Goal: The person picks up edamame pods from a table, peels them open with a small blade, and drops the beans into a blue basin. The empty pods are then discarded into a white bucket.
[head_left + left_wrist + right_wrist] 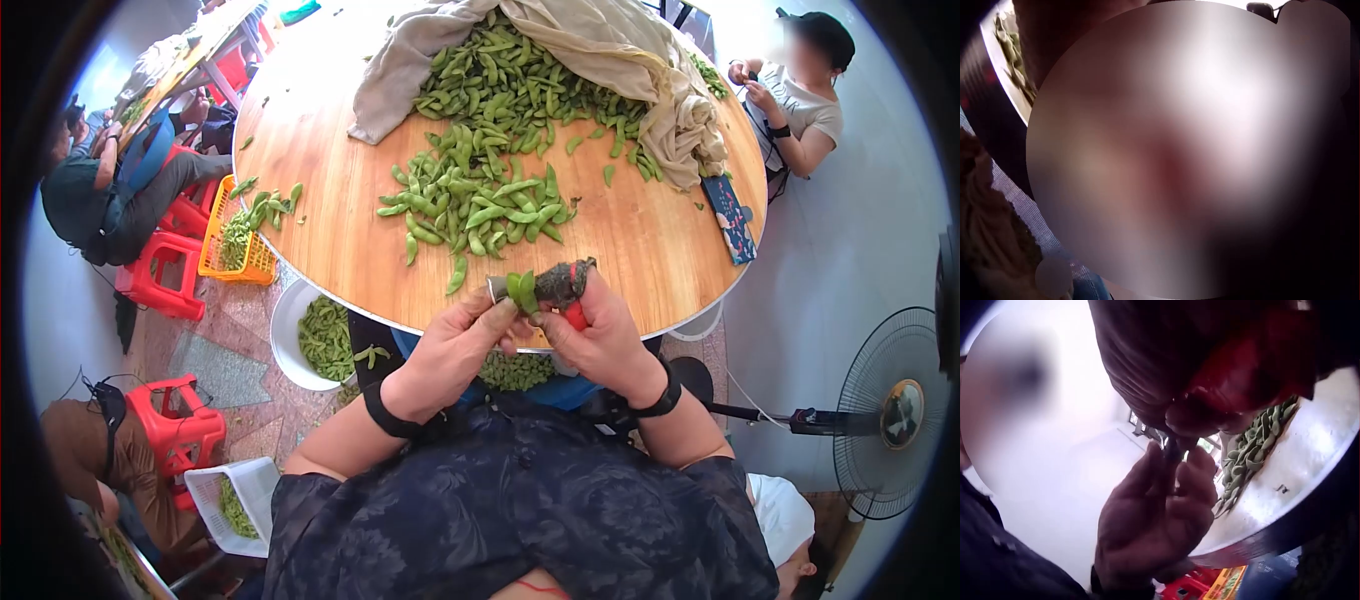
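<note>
My left hand [445,350] and right hand [605,335] meet fingertip to fingertip over the near edge of the round table, pinching a green soybean pod [522,290] between them. Dark grey and red coverings [562,284] wrap fingers of the right hand; a grey sleeve [498,288] sits on a left finger. Just beyond lies a loose heap of soybean pods [490,205]. From the right wrist view, the left hand [1157,519] reaches up to the right fingers, which hide the pod. Blur covers most of the left wrist view.
A beige cloth [610,50] partly covers the heap on the wooden table [330,220]. Below its edge stand a white bucket of pods [290,345] and a tub of shelled beans [517,372]. A fan [890,415] is at right; red stools [180,425] and seated people at left.
</note>
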`<act>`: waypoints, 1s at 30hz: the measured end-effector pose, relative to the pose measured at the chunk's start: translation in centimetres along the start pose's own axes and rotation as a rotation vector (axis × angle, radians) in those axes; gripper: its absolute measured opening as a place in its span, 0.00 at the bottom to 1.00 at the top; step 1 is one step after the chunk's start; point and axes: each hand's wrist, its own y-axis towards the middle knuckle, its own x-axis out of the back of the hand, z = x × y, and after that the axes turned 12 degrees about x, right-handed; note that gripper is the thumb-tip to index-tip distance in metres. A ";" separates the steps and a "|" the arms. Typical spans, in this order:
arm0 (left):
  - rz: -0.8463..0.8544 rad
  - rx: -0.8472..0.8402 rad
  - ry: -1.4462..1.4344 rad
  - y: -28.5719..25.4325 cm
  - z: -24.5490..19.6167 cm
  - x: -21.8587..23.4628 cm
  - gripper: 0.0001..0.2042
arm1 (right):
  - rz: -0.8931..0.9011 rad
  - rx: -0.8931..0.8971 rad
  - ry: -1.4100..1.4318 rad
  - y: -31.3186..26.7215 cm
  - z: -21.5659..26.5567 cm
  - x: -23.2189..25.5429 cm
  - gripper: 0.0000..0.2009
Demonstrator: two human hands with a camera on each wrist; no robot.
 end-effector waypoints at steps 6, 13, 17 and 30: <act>-0.013 -0.109 -0.097 0.6 0.4 -1.7 0.13 | 0.094 -0.022 -0.344 -0.5 1.2 -0.4 0.13; -0.153 -0.129 0.120 -0.4 0.5 -0.4 0.10 | 0.182 0.201 -0.473 0.1 2.4 0.1 0.16; -0.117 0.031 0.338 -1.2 0.0 -0.4 0.11 | 0.138 -0.113 -0.121 -0.5 1.3 0.8 0.11; -0.118 -0.159 0.570 -1.2 1.5 -0.3 0.06 | 0.282 -0.432 0.254 0.1 3.5 1.4 0.08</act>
